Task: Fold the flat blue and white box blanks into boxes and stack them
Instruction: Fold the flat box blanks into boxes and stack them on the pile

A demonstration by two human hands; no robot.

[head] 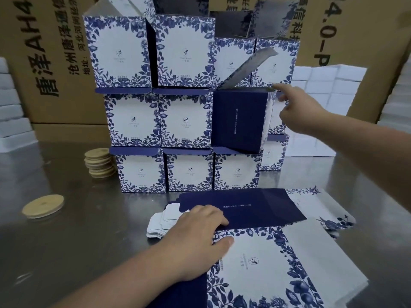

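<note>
Shiny metal table w/ a short, uneven stack of round wooden discs at left & a single disc lying flat nearer the front, apart from the stack. Behind: big left carton in brown cardboard w/ black Chinese chars & letters, right carton same style, cut off by the frame. White blocks piled in rows at far right, more white pieces at the left edge, partly out of view.

The left hand, in the lower middle of the frame, joins a bare forearm running to the bottom edge. The right hand, at centre right, joins a bare forearm reaching the right edge.
</note>
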